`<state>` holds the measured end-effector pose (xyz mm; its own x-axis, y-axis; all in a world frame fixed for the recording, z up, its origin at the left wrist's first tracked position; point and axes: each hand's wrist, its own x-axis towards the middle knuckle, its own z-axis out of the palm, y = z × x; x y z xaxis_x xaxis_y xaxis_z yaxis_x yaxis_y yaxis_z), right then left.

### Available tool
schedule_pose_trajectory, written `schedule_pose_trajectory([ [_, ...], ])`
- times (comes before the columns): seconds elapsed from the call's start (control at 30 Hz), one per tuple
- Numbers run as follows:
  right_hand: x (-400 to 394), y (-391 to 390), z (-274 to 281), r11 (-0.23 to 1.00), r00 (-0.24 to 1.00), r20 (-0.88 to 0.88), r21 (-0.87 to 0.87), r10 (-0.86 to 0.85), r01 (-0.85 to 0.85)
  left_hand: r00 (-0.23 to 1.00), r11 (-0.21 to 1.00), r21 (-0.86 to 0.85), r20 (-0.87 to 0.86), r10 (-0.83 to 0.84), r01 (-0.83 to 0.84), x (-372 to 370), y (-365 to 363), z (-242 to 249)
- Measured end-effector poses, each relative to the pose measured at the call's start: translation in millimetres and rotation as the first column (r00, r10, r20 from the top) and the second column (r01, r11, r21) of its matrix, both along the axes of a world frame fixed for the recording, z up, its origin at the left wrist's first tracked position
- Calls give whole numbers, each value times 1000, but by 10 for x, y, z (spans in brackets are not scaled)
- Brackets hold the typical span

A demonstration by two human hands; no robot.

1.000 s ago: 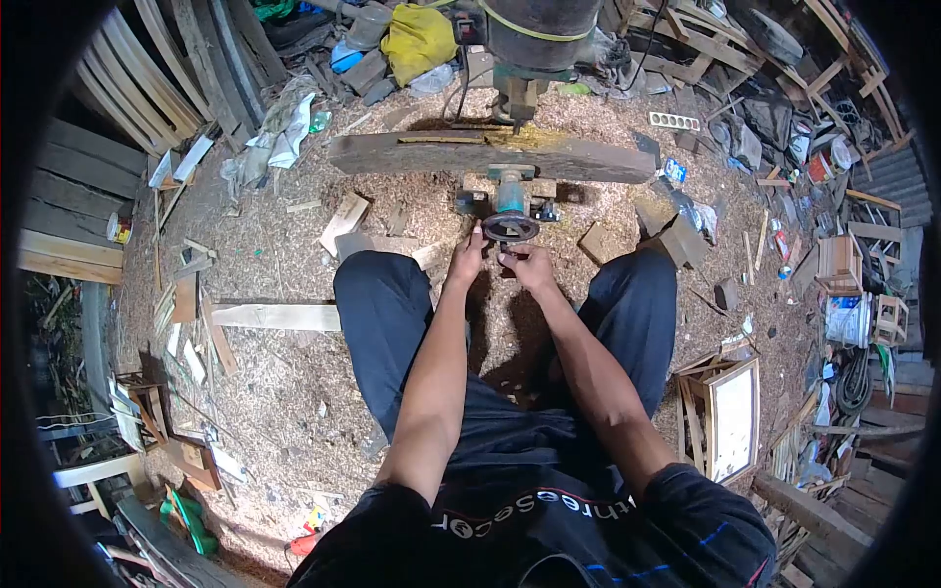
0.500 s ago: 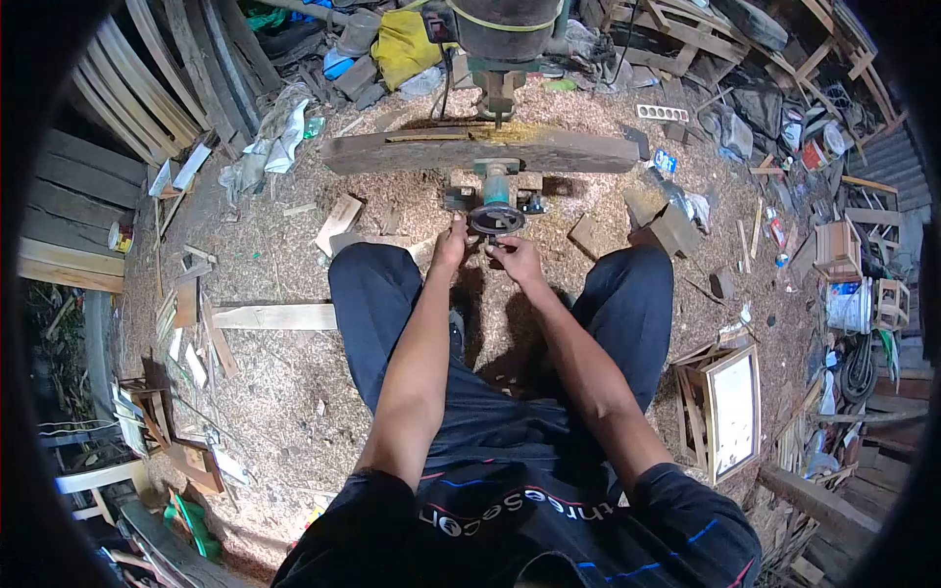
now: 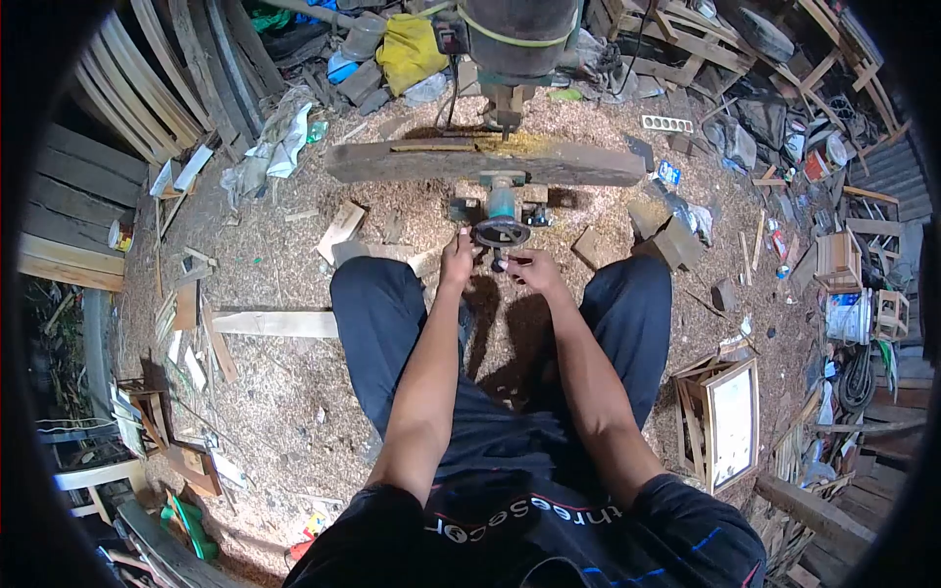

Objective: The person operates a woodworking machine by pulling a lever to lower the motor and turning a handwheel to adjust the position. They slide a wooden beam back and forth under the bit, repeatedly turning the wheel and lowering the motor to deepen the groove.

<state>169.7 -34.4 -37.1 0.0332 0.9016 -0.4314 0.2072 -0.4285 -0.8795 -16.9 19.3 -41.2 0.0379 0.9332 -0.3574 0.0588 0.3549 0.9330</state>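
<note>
A dark round handwheel [image 3: 501,233] sits at the near end of a green machine vise [image 3: 501,204]. My left hand [image 3: 457,261] is closed at the wheel's left rim. On the right, my right hand [image 3: 530,270] pinches the small dark knob [image 3: 499,266] below the wheel. Beyond the vise, a long wooden beam [image 3: 578,165] lies crosswise, with sawdust on top. Above the beam hangs the drill head [image 3: 518,39] of the machine, its bit pointing down near the wood.
Wood offcuts [image 3: 341,229] and shavings cover the floor. A wooden frame with a pale panel [image 3: 732,423] stands at the right. Planks [image 3: 137,88] lean at the upper left, and a yellow sack [image 3: 409,54] lies at the back.
Both hands have shifted slightly, my right hand a little down and to the right with the wheel's knob. The machine and beam appear slightly lower and further right in the view.
</note>
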Motion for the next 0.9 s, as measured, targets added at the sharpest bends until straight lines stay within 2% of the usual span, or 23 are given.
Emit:
schedule_pose_trajectory([
  [0.03,76,50,199,951,927,374,289,-5,-112,1000,997,76,-17,-7,8,-33,92,-38],
  [0.07,128,146,397,931,928,354,365,-119,-20,996,990,142,-83,15,-3,-34,178,-84],
  [0.13,202,395,767,850,897,282,500,-340,165,975,963,269,-213,68,-8,-22,250,315],
  [0.17,224,522,906,817,869,331,561,-367,131,958,908,419,-254,135,-17,-49,433,105],
  [0.23,276,780,1079,741,800,420,670,-429,46,839,843,529,-501,214,101,-70,701,295],
  [0.27,297,874,1100,736,769,473,677,-431,-4,752,806,566,-604,264,172,-74,802,438],
  [0.3,322,980,1090,729,734,523,683,-433,-56,707,910,336,-704,72,242,-72,858,769],
  [0.33,350,1105,1043,721,697,570,685,-436,-109,665,891,357,-742,88,280,-48,975,790],
  [0.37,422,1235,962,792,683,646,589,-340,-163,620,872,374,-777,109,316,-25,1103,808],
  [0.47,503,1426,778,789,392,855,485,-338,-378,485,843,317,-871,78,434,36,1265,808],
  [0.5,525,1465,764,836,391,888,397,-244,-379,437,837,278,-898,51,472,72,1284,772],
  [0.53,553,1492,744,830,363,897,395,-254,-395,386,829,233,-922,22,509,93,1292,750],
  [0.57,586,1519,722,824,335,904,392,-264,-409,461,822,293,-886,41,489,98,1311,665],
  [0.6,616,1539,728,818,307,911,389,-274,-423,485,805,341,-871,77,485,98,1334,622],
  [0.67,729,1565,743,796,332,908,392,-254,-462,532,769,427,-836,135,476,108,1321,513],
  [0.77,875,1604,813,756,336,921,361,-198,-546,561,770,460,-812,162,442,177,1290,547],
  [0.9,923,1614,888,748,443,881,404,-164,-526,561,771,455,-813,156,445,211,1267,565],
])
